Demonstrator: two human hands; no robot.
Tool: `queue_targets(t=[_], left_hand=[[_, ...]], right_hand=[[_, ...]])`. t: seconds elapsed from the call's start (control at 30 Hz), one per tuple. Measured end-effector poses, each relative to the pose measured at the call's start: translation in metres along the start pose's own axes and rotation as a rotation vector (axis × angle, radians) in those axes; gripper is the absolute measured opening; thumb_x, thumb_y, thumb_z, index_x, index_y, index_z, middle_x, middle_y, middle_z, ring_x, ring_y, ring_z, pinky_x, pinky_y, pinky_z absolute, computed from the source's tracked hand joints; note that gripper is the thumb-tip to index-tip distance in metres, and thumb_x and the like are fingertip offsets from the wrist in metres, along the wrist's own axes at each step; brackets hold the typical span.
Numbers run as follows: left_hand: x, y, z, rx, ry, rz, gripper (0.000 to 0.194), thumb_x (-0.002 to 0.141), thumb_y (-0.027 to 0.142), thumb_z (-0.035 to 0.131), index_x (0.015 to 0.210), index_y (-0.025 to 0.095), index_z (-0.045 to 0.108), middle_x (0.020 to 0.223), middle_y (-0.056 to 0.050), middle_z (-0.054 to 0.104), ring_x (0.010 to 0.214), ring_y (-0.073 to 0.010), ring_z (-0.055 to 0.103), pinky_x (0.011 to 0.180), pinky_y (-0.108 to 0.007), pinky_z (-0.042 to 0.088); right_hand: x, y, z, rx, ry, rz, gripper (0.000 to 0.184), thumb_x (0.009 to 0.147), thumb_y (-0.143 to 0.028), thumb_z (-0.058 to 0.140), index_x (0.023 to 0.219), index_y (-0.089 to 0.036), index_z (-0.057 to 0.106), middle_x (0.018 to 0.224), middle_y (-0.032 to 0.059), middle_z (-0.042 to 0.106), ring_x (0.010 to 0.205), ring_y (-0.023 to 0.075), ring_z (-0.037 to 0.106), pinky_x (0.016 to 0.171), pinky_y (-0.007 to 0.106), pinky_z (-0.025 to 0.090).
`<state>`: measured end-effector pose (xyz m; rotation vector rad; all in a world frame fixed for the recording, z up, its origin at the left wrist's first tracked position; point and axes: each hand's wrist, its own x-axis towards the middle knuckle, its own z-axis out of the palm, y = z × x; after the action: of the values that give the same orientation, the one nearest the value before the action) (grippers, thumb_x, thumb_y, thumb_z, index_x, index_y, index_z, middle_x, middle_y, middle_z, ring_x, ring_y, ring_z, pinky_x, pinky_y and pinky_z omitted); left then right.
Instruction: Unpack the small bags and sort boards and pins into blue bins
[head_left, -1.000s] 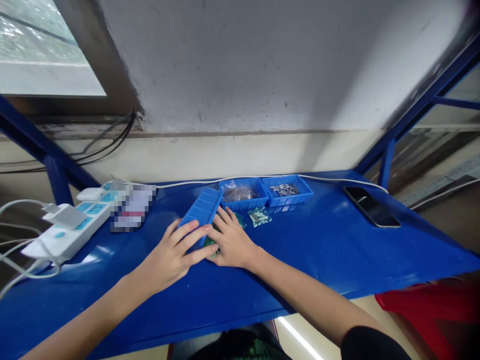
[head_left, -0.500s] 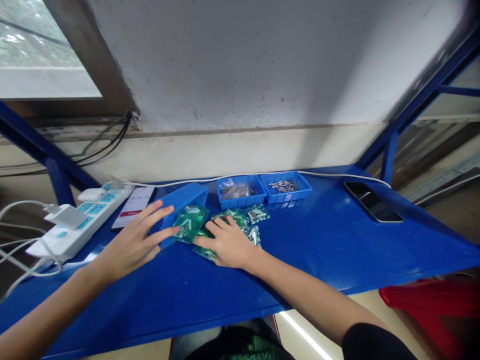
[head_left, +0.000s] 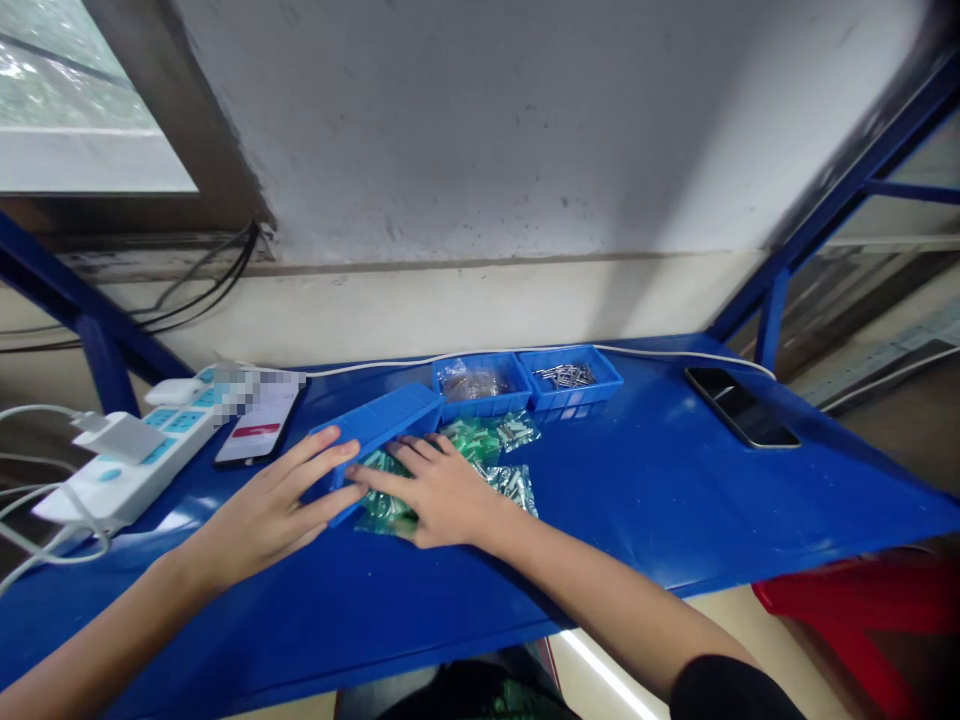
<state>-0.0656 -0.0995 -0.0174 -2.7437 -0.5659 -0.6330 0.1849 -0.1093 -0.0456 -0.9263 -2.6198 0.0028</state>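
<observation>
A: Anything in the left hand?

B: Yes, a tipped blue box, just beyond and to the right of the palm, held at its near end with fingers bent against the wall.

A: And with the right hand?

B: Laid palm down, fingers spread over green packets at the box's open mouth, reaching just beside the left fingertips. Hard to tell how many packets under the palm.

A: Farther off?

B: Near the right hand, 2 clear packets; beyond, on the bench, 2 more blue bins, 1 with metal pieces.
</observation>
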Motion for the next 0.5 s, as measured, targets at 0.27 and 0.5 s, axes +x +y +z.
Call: queue_targets(t=[0.27, 0.5], left_hand=[[-0.012, -0.026, -0.001, -0.033, 0.102, -0.369, 0.024, 0.080, 0.026, 0.059, 0.103, 0.025, 0.059, 0.144, -0.001, 0.030, 0.133, -0.0376, 0.030, 0.104, -0.061, 0.031], [-0.009, -0.047, 0.034, -0.192, 0.097, -0.874, 0.050, 0.073, 0.053, 0.062, 0.114, 0.025, 0.053, 0.136, -0.008, 0.035, 0.131, -0.0386, 0.031, 0.105, -0.058, 0.031]], right_hand=[[-0.018, 0.000, -0.011, 0.001, -0.158, -0.016, 0.055, 0.077, -0.039, 0.061, 0.128, -0.026, 0.048, 0.119, 0.0134, 0.052, 0.114, 0.0322, 0.043, 0.095, 0.054, 0.032], [-0.031, 0.015, -0.037, 0.154, -0.239, 0.075, 0.100, 0.071, -0.046, 0.070, 0.146, -0.033, 0.005, 0.151, 0.0146, 0.018, 0.138, 0.0369, 0.011, 0.106, 0.062, 0.015]])
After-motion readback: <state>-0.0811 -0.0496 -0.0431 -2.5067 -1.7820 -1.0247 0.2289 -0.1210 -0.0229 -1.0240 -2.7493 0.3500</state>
